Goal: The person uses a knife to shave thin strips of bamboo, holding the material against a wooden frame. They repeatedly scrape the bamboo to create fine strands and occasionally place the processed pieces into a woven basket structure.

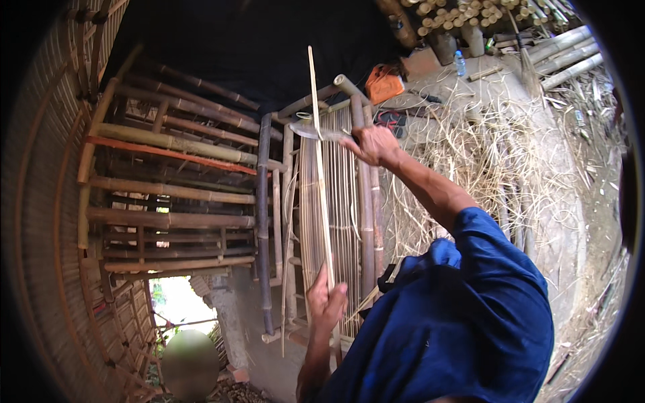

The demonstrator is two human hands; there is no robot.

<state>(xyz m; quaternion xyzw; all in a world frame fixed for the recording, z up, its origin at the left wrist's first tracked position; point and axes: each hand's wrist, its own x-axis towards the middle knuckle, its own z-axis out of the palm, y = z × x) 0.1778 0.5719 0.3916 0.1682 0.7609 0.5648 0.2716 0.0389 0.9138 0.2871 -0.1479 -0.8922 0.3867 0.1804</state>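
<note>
A long, pale bamboo strip (324,208) runs upward from my left hand (327,299), whose fingers and thumb are closed around its lower part. My right hand (375,144) grips a knife (306,131) by its handle, mostly hidden in the fist. The curved metal blade points left and crosses the strip in its upper part; whether it has cut into the strip I cannot tell. Beneath the strip lies a row of thin bamboo slats (346,201), set lengthwise in a bamboo frame (366,221).
At the left stands a large rack of bamboo poles (175,216). Curly bamboo shavings (463,154) cover the floor at the right. Beyond the frame are an orange bag (384,83), a water bottle (459,64), a broom (528,70), thick bamboo poles (571,67) and stacked cut bamboo (463,15).
</note>
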